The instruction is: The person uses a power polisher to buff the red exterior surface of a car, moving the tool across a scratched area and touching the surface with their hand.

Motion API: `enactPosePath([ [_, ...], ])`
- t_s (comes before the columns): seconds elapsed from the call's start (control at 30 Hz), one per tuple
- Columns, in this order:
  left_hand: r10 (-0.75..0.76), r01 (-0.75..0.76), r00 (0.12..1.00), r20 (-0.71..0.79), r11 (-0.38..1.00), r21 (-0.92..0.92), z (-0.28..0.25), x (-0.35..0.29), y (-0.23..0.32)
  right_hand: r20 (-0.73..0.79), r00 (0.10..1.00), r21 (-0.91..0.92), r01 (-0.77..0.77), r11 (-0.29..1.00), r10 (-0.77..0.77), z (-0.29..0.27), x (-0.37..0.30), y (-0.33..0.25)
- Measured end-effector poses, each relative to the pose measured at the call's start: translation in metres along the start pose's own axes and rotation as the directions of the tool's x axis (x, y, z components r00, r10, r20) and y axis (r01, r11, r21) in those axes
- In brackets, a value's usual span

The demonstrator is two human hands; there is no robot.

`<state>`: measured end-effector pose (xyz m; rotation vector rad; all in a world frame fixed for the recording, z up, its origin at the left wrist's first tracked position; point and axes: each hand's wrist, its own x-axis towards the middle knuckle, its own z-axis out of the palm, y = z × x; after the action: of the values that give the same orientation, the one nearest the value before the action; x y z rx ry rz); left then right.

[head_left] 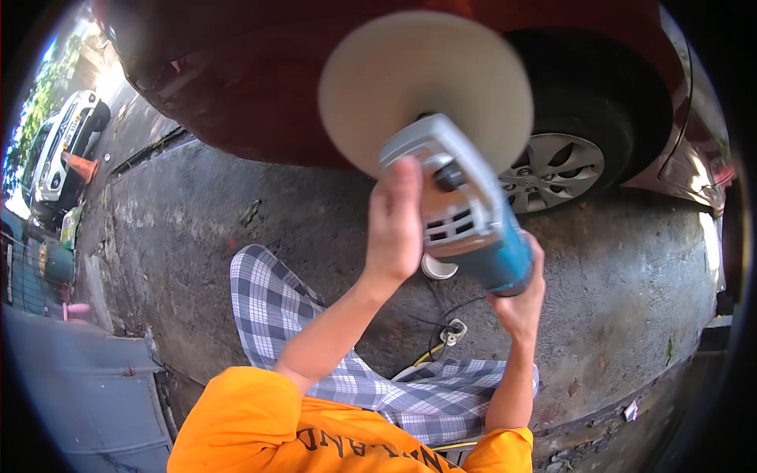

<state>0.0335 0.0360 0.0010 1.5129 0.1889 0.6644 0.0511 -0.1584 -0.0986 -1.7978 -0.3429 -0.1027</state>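
A polisher (pixel 493 256) with a blue rear body, silver front and large round cream pad (pixel 426 79) is held up in both hands. My left hand (pixel 397 225) is closed at the left side of its front part, thumb up by the silver guard. My right hand (pixel 524 292) wraps around the blue rear end. The blurred pad is in front of a dark red car's bumper (pixel 236 87); whether it touches the paint I cannot tell. Right of the pad is the car's wheel (pixel 556 169) with a silver spoked cover.
On the concrete below the polisher lie a white socket block (pixel 453 332), dark cords and a yellow cable (pixel 422 359). A small white round thing (pixel 438 268) is partly hidden. At far left are a white vehicle (pixel 59 150), an orange cone (pixel 81 167) and a grey metal panel (pixel 87 394).
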Motion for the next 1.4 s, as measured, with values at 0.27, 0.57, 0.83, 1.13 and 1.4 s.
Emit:
enactPosePath([
  [0.27, -0.345, 0.165, 0.896, -0.281, 0.843, -0.511, -0.108, -0.033, -0.146, 0.265, 0.964, -0.434, 0.128, 0.892, -0.009, 0.069, -0.011, 0.047],
  [0.57, -0.056, 0.048, 0.970, -0.236, 0.998, -0.042, -0.091, -0.016, -0.057, 0.276, 0.960, -0.109, 0.083, 0.991, -0.050, 0.080, 0.011, 0.031],
  [0.83, 0.161, -0.155, 0.987, -0.004, 0.954, 0.257, -0.057, 0.004, 0.013, 0.139, 0.975, 0.186, 0.144, 0.972, -0.171, 0.079, 0.029, 0.018],
  [1.13, -0.264, 0.125, 0.835, -0.482, 0.946, -0.300, -0.134, -0.034, -0.162, 0.407, 0.912, -0.313, 0.193, 0.930, -0.052, 0.103, 0.019, 0.063],
  [1.4, -0.455, 0.185, 0.846, -0.278, 0.740, -0.647, -0.139, -0.042, -0.190, 0.410, 0.912, -0.542, 0.223, 0.810, 0.023, 0.097, 0.012, 0.044],
])
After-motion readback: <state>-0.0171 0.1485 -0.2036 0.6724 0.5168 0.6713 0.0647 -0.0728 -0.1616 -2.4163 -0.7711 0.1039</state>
